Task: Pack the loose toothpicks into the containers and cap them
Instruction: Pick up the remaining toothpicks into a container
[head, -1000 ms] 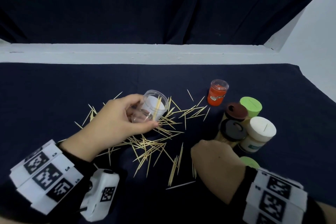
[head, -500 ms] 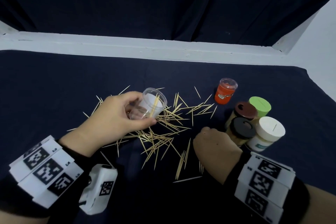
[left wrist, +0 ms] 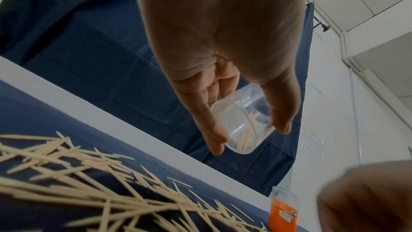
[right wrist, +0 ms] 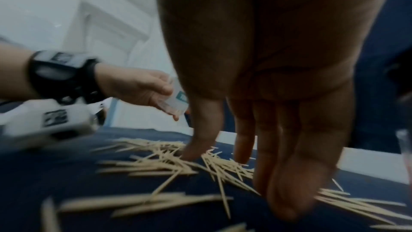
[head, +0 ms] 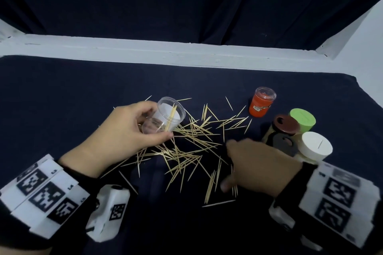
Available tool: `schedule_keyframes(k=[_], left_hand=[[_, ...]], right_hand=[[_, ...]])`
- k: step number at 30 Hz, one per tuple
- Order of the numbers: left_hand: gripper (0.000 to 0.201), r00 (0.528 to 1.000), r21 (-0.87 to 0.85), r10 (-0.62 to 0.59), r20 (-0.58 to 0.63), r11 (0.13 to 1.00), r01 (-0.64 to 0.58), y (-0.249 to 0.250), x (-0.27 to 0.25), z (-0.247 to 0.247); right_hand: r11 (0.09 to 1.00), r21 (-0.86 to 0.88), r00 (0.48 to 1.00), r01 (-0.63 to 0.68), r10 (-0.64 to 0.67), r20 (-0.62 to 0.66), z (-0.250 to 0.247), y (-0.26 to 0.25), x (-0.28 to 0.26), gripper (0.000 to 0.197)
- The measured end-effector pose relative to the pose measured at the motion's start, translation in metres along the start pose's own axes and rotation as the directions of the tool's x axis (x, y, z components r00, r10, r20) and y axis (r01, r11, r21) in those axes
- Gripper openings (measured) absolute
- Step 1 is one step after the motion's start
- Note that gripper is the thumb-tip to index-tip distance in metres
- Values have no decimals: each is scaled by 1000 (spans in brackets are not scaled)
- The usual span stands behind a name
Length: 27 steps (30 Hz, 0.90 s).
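Thin pale wooden toothpicks (head: 190,143) lie scattered on our dark-blue-clothed surface (head: 72,99); our left hand (head: 124,132) grips a tilted clear plastic container (head: 165,118), our right hand (head: 255,163) spreads straight-fingered over them.

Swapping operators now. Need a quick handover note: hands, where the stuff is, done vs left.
Left hand grips the clear container, tilted, mouth toward the pile, a few toothpicks inside.
Right hand is open, fingers reaching down onto the loose toothpicks; it holds nothing.
Capped containers stand grouped at right; the orange container stands apart behind them.
Done: a few toothpicks are in the clear container.
Left: most of the pile to pack, then cap; its cap is not seen.
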<state>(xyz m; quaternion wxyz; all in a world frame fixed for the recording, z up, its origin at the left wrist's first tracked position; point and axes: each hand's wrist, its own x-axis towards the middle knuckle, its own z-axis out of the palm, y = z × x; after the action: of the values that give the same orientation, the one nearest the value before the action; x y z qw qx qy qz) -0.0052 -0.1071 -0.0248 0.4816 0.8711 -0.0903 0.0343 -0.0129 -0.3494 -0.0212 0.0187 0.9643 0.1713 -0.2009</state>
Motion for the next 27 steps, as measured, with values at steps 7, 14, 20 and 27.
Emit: schedule_keyframes(k=[7, 14, 20, 27], left_hand=[[51, 996, 17, -33, -87, 999, 34, -4, -10, -15], [46, 983, 20, -96, -155, 995, 101, -16, -20, -32], [44, 968, 8, -132, -213, 991, 136, -26, -26, -48], [41, 959, -40, -83, -270, 996, 75, -39, -15, -64]], right_hand=[[996, 75, 996, 55, -60, 65, 14, -8, 5, 59], [954, 234, 982, 187, -184, -35, 6, -21, 48, 26], [906, 358, 935, 226, -98, -342, -7, -30, 75, 21], [965, -15, 965, 262, -261, 31, -9, -29, 39, 53]])
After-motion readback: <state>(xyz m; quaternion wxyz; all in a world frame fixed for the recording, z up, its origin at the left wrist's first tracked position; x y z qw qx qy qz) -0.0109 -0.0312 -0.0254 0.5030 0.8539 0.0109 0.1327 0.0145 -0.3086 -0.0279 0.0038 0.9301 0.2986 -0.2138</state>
